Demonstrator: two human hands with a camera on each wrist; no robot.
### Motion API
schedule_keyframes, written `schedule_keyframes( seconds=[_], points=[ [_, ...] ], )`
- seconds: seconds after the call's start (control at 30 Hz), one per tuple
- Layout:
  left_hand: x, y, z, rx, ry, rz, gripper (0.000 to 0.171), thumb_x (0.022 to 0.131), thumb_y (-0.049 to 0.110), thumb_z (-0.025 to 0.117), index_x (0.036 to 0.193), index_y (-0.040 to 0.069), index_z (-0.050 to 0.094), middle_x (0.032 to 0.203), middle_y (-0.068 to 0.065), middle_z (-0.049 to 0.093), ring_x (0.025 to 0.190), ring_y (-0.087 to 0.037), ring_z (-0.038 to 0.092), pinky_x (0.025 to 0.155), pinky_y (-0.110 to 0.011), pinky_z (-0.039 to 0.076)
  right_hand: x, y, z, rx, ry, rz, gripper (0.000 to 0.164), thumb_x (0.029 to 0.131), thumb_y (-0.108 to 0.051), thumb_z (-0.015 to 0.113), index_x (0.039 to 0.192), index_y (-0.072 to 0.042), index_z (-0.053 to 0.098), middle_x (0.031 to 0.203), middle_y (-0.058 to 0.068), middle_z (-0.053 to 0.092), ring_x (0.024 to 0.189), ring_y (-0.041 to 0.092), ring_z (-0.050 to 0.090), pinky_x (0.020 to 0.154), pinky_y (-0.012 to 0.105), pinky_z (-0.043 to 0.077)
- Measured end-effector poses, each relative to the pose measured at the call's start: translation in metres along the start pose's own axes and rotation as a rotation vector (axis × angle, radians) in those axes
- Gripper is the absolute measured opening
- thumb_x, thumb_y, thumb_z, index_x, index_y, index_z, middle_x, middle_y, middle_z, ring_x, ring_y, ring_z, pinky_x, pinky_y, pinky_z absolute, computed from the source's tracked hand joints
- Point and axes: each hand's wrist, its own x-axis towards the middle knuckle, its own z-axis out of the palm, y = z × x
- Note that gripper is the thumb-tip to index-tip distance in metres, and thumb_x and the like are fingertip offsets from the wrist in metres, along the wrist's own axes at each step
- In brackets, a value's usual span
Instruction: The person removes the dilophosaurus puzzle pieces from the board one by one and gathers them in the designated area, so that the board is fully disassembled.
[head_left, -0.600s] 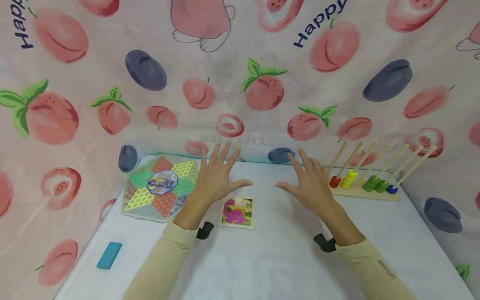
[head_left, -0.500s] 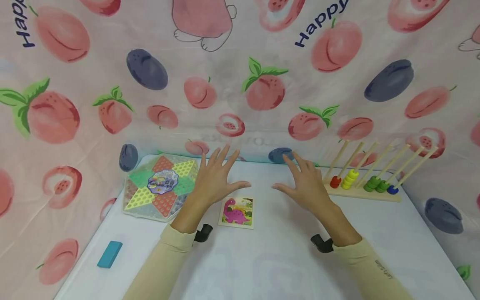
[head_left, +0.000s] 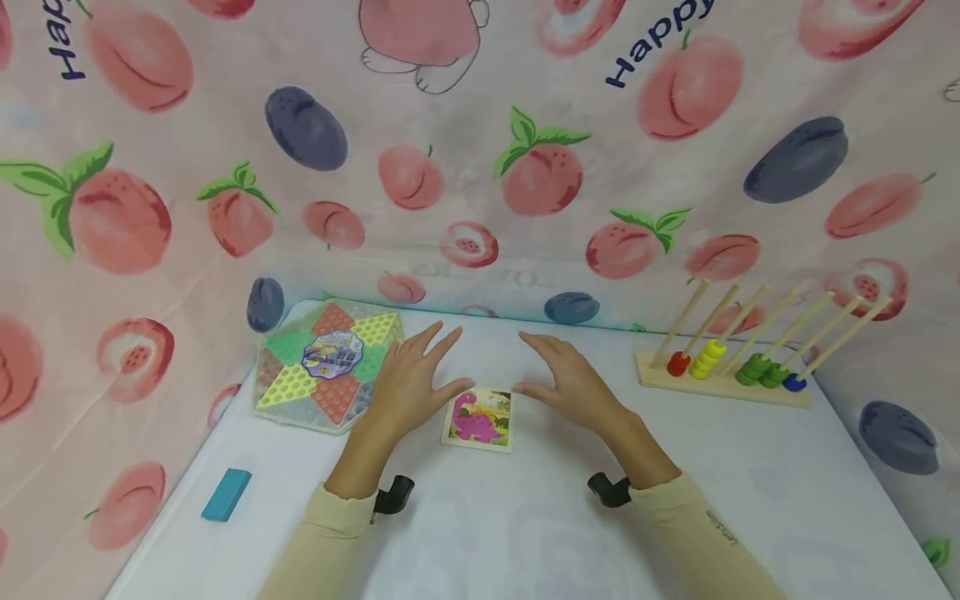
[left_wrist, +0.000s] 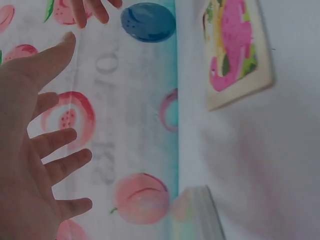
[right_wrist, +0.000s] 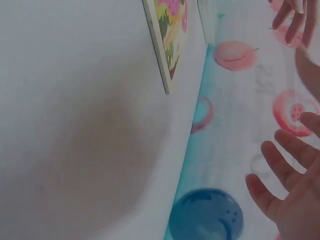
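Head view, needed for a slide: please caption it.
Left hand and right hand hover open near a dinosaur picture board, star-patterned case left, beaded rack right.

Beyond the fingers (head_left: 444,343), a pale pink cloth (head_left: 472,121) rises like a wall, printed with red fruits (head_left: 543,179), dark blue ovals (head_left: 306,127), green leaves (head_left: 558,136) and the word "Happy" (head_left: 660,40). It continues to the left and right of the fingers, lightly creased. The white counter (head_left: 540,533) spreads beneath them, a turquoise band (left_wrist: 174,65) running along its far edge. Soft light leaves blurred shadows (right_wrist: 110,135) on the surface below the fingers.
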Motion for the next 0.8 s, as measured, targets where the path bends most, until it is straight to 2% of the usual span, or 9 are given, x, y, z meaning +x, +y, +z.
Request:
schedule_keyframes(
  seconds=[0.23, 0.47, 0.6, 0.8],
  points=[
    [-0.013, -0.007, 0.01, -0.02, 0.002, -0.002, 0.061, 0.088, 0.046, 0.077, 0.144, 0.028, 0.06, 0.149, -0.009, 0.059, 0.138, -0.034, 0.056, 0.114, -0.07, 0.036, 0.016, -0.008, 0.022, 0.087, -0.063, 0.021, 0.067, 0.093, -0.03, 0.075, 0.154, -0.019, 0.046, 0.153, 0.006, 0.055, 0.138, 0.03, 0.054, 0.114, 0.054, 0.046],
    [-0.036, -0.013, 0.028, -0.025, -0.115, -0.024, 0.052, 0.09, 0.043, 0.075, 0.139, 0.028, 0.064, 0.144, -0.007, 0.064, 0.134, -0.033, 0.059, 0.114, -0.067, 0.039, 0.027, -0.017, 0.045, 0.129, -0.204, 0.064, 0.049, 0.094, -0.018, 0.074, 0.141, -0.016, 0.06, 0.147, 0.008, 0.059, 0.141, 0.031, 0.052, 0.116, 0.053, 0.044],
    [-0.041, -0.016, 0.037, -0.037, -0.154, -0.023, 0.049, 0.091, 0.042, 0.075, 0.137, 0.029, 0.066, 0.144, -0.007, 0.064, 0.134, -0.031, 0.059, 0.114, -0.066, 0.039, 0.036, -0.017, 0.054, 0.134, -0.244, 0.06, 0.045, 0.095, -0.02, 0.073, 0.139, -0.019, 0.062, 0.147, 0.006, 0.06, 0.142, 0.029, 0.051, 0.117, 0.053, 0.043],
    [-0.047, -0.018, 0.046, -0.081, -0.27, -0.065, 0.05, 0.091, 0.043, 0.075, 0.138, 0.031, 0.065, 0.149, -0.009, 0.059, 0.141, -0.034, 0.052, 0.116, -0.071, 0.032, 0.044, -0.013, 0.067, 0.128, -0.323, 0.058, 0.047, 0.096, -0.024, 0.071, 0.142, -0.024, 0.059, 0.15, 0.004, 0.057, 0.145, 0.028, 0.047, 0.12, 0.056, 0.039]
  ],
)
